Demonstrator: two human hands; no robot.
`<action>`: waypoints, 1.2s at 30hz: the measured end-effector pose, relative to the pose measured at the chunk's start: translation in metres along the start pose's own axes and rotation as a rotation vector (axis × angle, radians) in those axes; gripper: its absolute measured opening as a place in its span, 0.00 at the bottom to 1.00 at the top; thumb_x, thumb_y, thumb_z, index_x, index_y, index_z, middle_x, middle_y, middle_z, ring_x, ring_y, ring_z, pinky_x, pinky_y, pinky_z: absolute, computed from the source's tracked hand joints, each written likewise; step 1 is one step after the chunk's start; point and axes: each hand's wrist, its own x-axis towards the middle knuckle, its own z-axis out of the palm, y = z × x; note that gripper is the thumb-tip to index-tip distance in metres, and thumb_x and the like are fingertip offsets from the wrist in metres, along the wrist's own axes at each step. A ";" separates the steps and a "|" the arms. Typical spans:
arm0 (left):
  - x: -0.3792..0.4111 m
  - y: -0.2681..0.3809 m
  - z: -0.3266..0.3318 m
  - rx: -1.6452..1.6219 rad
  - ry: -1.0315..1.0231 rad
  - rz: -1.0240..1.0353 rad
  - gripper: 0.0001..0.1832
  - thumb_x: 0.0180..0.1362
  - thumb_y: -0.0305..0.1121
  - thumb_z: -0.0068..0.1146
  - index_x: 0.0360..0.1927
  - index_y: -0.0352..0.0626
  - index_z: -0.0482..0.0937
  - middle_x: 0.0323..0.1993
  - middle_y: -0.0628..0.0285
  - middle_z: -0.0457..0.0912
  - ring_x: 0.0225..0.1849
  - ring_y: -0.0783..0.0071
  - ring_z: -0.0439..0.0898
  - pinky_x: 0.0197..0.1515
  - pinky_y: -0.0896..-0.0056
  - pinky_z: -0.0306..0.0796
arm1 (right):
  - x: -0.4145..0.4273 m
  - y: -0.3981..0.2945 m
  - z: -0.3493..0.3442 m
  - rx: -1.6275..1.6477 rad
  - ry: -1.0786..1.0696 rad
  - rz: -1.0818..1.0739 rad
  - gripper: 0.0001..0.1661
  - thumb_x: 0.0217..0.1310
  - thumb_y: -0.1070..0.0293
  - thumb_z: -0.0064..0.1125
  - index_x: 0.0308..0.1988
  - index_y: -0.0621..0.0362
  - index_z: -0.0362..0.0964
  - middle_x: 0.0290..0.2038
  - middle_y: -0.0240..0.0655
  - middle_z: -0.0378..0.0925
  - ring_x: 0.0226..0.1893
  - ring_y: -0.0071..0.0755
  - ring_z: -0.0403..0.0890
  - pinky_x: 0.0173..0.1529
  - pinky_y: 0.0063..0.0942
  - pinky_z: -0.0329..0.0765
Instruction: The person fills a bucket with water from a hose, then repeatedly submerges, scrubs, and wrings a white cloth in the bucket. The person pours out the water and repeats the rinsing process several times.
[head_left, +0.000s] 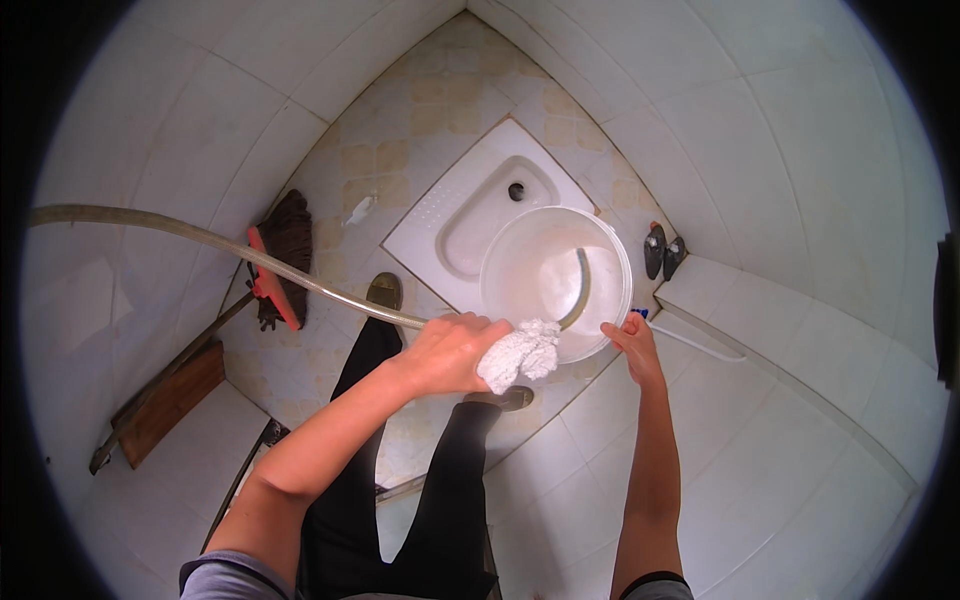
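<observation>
My left hand (454, 352) is closed around a clear reinforced hose (322, 285) and a bunched white cloth (521, 354). The hose comes in from the left, passes through that hand, and its end curves down into a white plastic bucket (510, 300). On the bucket's near right rim, the thumb and fingers of my right hand (636, 346) pinch the edge. The bucket stands partly over the near corner of a white squat toilet (480, 187). Light glints on the bucket's bottom; whether water lies there I cannot tell.
A mop with dark brown strands (289, 255) and a red head leans at the left wall beside a wooden board (172, 405). Dark shoes (664, 251) sit by the right wall. A white-handled brush (697, 343) lies right of the bucket. A tiled ledge (720, 427) rises at right.
</observation>
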 end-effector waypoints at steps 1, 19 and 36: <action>-0.003 -0.002 0.005 0.014 0.006 -0.011 0.28 0.44 0.44 0.72 0.48 0.47 0.75 0.33 0.54 0.82 0.38 0.52 0.82 0.39 0.54 0.76 | 0.002 0.000 0.005 0.009 0.010 -0.036 0.25 0.56 0.64 0.73 0.47 0.61 0.69 0.40 0.32 0.81 0.36 0.20 0.78 0.41 0.25 0.75; -0.014 -0.052 -0.020 0.009 -0.170 -0.129 0.28 0.42 0.42 0.70 0.47 0.47 0.74 0.30 0.56 0.81 0.37 0.52 0.82 0.36 0.52 0.74 | 0.100 -0.047 0.087 -0.722 0.303 0.057 0.57 0.42 0.37 0.77 0.50 0.82 0.67 0.48 0.65 0.78 0.51 0.62 0.81 0.56 0.45 0.76; -0.016 -0.049 -0.035 -0.092 -0.191 -0.186 0.29 0.42 0.41 0.69 0.50 0.48 0.75 0.32 0.53 0.83 0.40 0.50 0.82 0.40 0.52 0.75 | 0.134 -0.054 0.064 -0.805 0.360 0.148 0.54 0.38 0.35 0.78 0.46 0.77 0.74 0.48 0.63 0.79 0.50 0.60 0.82 0.54 0.45 0.78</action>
